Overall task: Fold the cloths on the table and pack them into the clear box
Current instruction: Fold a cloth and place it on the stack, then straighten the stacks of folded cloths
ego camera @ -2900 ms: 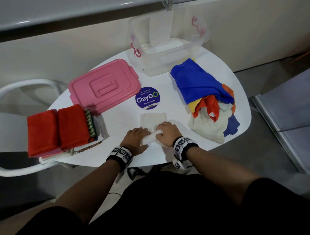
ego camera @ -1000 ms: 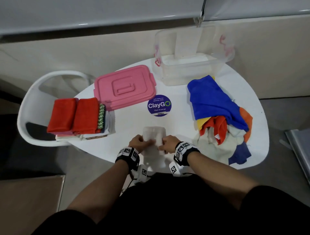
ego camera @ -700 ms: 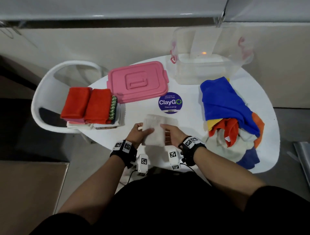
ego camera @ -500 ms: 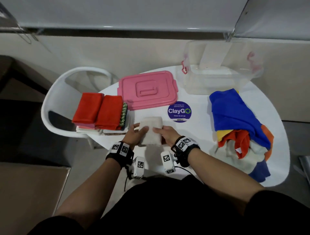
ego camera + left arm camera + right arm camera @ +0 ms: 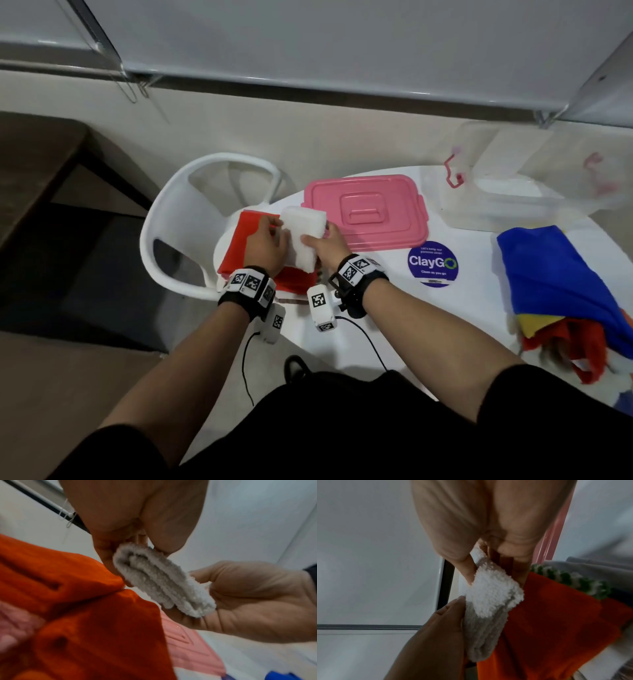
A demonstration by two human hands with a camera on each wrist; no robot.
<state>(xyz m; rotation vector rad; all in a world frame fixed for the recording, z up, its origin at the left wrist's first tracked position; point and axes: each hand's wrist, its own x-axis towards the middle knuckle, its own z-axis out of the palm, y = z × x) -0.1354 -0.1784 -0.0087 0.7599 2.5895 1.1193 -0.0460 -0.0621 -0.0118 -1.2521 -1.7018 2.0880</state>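
Note:
A folded white cloth (image 5: 303,236) hangs just above the stack of folded red cloths (image 5: 239,240) at the table's left edge. My left hand (image 5: 265,245) pinches its left side and my right hand (image 5: 325,245) pinches its right side. The left wrist view shows the white cloth (image 5: 163,582) as a thick layered wad between thumb and fingers over the red cloths (image 5: 77,601). From the right wrist, the white cloth (image 5: 489,601) sits against the red cloths (image 5: 547,622). The clear box (image 5: 534,192) stands at the table's far right.
The pink lid (image 5: 370,212) lies flat right of my hands. A heap of unfolded blue, red and yellow cloths (image 5: 561,294) covers the right side of the white table (image 5: 479,246). A white chair (image 5: 191,219) stands left of the table, and a purple sticker (image 5: 432,263) marks the tabletop.
Both hands finished folding the white cloth near the table's front edge, lifted it and carried it left and away from me, over the red stack.

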